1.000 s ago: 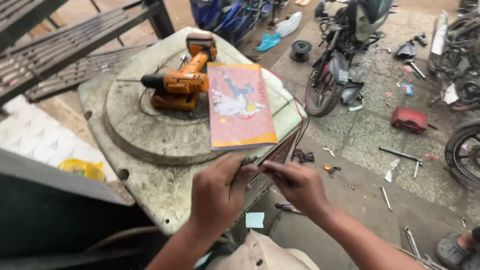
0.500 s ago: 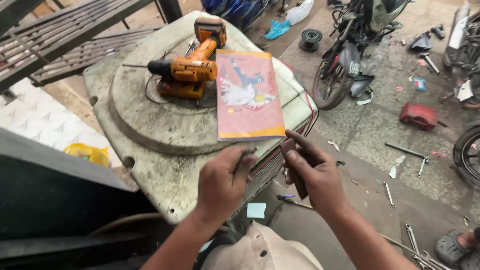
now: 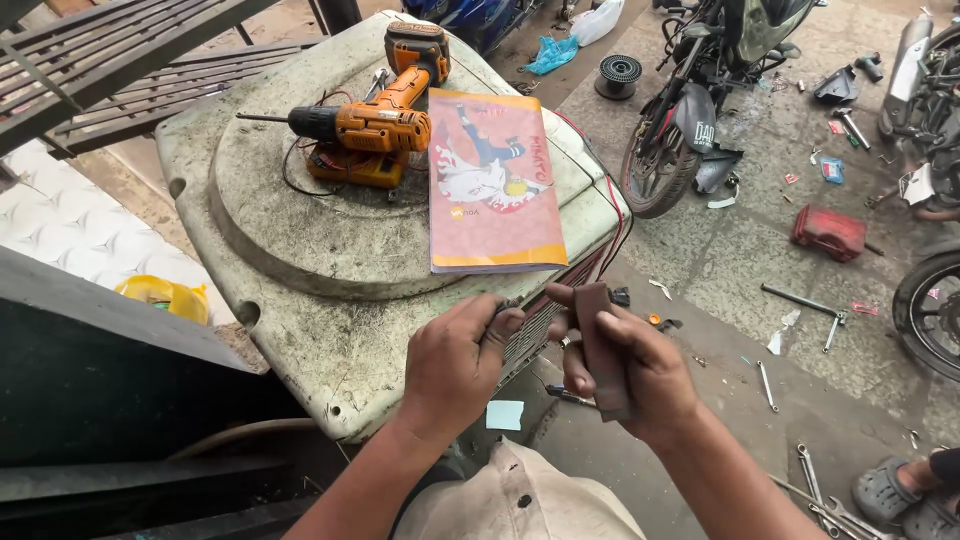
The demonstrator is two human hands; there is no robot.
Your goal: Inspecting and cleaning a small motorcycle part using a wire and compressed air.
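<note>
A yellow plastic container [image 3: 165,295] sits low at the far left, tucked beside the white patterned sheet, out of the working area. Next comes the big weathered grey-green appliance housing with a round raised top [image 3: 300,250], serving as a bench: an orange and black cordless drill [image 3: 375,115] lies on its side there with its bit pointing left, resting over a small orange box with dark wires [image 3: 355,165], so both stay within reach without rolling off. Beside them lies a flat orange paperback book with a cartoon figure on its cover [image 3: 495,180], square to the housing's near edge.

Below it, the left hand [image 3: 455,365] curls its fingers tight around something small at the housing's front edge (what exactly, the view hides). Just right, the right hand [image 3: 625,370] grips a dark brown flat strip, stiff and strap-like [image 3: 600,345], thumb and fingers closed around it, holding it upright, close to the left hand.

Further right, on the concrete floor, spanners [image 3: 800,310] lie scattered, a red box-shaped object [image 3: 828,232] rests near parked motorcycles [image 3: 700,100], and a grey sandalled foot [image 3: 885,490] shows at the corner.
</note>
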